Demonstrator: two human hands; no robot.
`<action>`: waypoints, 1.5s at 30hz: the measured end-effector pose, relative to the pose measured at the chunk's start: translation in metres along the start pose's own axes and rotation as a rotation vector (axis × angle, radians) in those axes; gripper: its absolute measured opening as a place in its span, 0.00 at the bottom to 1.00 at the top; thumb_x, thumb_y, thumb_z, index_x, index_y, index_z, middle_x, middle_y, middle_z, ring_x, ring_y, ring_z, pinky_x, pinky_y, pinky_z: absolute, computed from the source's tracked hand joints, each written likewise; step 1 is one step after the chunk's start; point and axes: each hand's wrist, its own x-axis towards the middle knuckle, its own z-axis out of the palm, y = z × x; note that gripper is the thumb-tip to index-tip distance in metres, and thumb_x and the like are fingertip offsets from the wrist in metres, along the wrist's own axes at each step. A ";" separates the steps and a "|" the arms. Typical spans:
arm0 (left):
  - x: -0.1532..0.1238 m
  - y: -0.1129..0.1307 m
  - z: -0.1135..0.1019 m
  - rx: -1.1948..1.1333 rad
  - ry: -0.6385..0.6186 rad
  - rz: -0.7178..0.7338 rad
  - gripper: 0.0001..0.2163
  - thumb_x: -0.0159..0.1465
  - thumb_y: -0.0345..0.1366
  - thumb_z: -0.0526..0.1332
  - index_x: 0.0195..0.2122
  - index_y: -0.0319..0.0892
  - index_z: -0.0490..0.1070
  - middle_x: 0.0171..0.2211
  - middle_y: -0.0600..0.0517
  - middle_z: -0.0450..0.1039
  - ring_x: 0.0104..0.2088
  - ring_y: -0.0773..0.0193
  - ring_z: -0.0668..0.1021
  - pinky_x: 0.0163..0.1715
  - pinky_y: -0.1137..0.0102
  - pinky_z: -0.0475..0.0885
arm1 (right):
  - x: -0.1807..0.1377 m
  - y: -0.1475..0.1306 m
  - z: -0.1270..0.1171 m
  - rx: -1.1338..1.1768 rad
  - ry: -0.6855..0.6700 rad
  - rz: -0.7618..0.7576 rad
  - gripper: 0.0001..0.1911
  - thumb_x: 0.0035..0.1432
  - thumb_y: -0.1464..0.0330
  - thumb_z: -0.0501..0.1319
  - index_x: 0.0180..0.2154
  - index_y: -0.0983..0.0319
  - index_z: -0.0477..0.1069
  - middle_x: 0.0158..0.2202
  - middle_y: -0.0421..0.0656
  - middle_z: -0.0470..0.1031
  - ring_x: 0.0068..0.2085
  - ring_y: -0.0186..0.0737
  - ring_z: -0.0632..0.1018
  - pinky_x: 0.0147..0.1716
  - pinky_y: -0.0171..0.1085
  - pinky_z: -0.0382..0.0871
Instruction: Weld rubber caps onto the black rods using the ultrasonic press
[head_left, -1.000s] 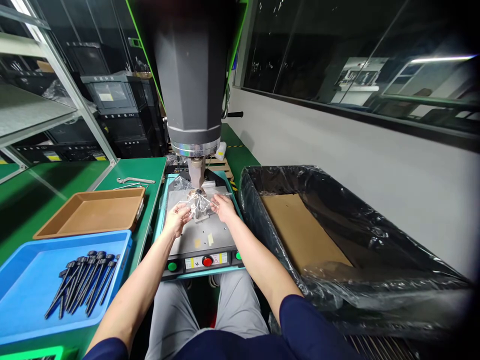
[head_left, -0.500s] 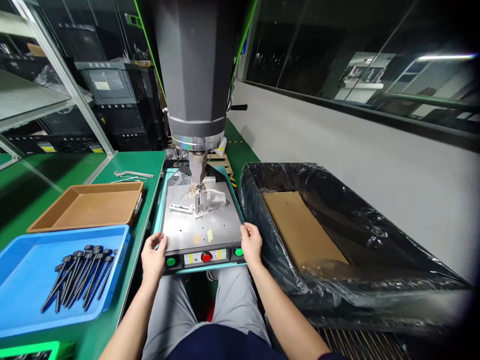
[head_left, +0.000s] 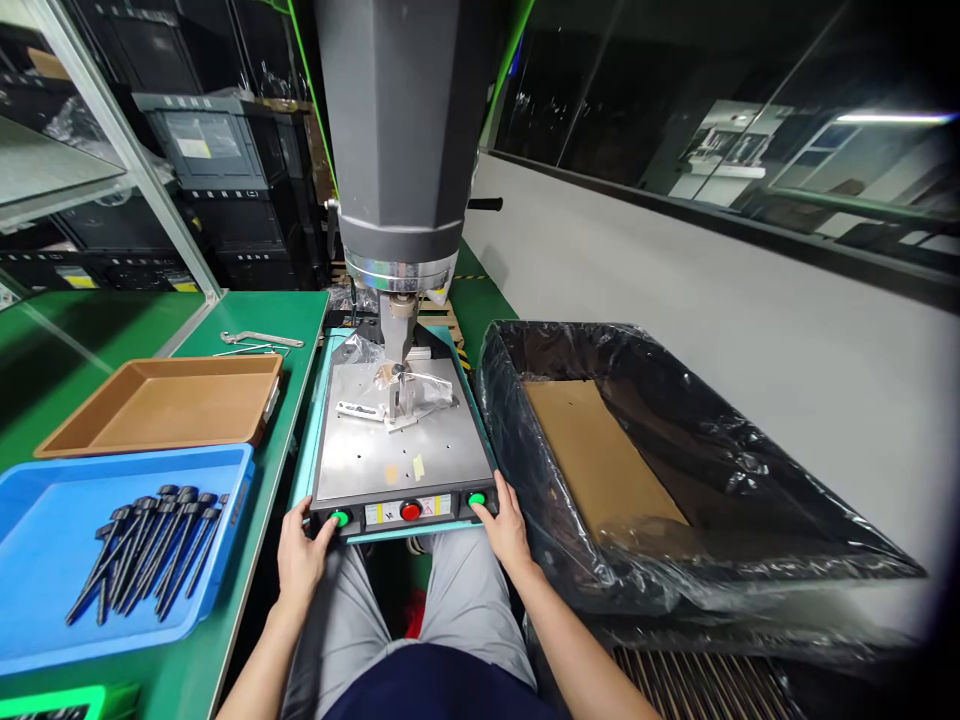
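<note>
My left hand is at the front left corner of a press machine's base. Its thumb touches the left green button, and the fingers rest along the side, spread from the thumb. At the opposite corner, my right hand has its thumb on the right green button and its fingers against the side edge. Between the buttons is a red button. A metal fixture with a small dark part at its top stands on the plate, directly beneath the machine's pointed tool. Clear plastic film lies around the fixture.
On the left, a blue tray holds several black rods with round caps. Behind it sit a brown tray and wrenches. A large bin lined with black plastic stands on the right, cardboard inside.
Both hands have moved down from the plate's side edges to the front corners. Their thumbs now touch the green buttons. The view has shifted slightly.
</note>
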 end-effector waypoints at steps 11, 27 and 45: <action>0.000 0.030 -0.016 -0.125 0.111 -0.006 0.26 0.58 0.50 0.63 0.54 0.43 0.68 0.54 0.41 0.70 0.47 0.50 0.77 0.50 0.54 0.73 | -0.002 -0.004 -0.001 0.018 -0.017 0.009 0.40 0.59 0.57 0.59 0.68 0.59 0.49 0.65 0.53 0.59 0.64 0.54 0.65 0.61 0.51 0.61; 0.085 0.162 0.070 -1.001 -0.317 -0.295 0.27 0.50 0.40 0.73 0.49 0.42 0.68 0.54 0.40 0.72 0.55 0.57 0.74 0.55 0.61 0.68 | 0.004 -0.016 -0.012 0.093 0.011 0.062 0.35 0.58 0.54 0.59 0.62 0.62 0.61 0.60 0.54 0.66 0.60 0.53 0.70 0.58 0.51 0.66; 0.081 0.197 0.048 -1.158 -0.303 -0.265 0.18 0.46 0.44 0.73 0.30 0.39 0.70 0.28 0.53 0.74 0.29 0.67 0.77 0.36 0.68 0.72 | 0.104 -0.163 0.053 0.662 -0.268 -0.050 0.19 0.59 0.61 0.58 0.49 0.61 0.71 0.37 0.45 0.80 0.33 0.40 0.81 0.36 0.40 0.77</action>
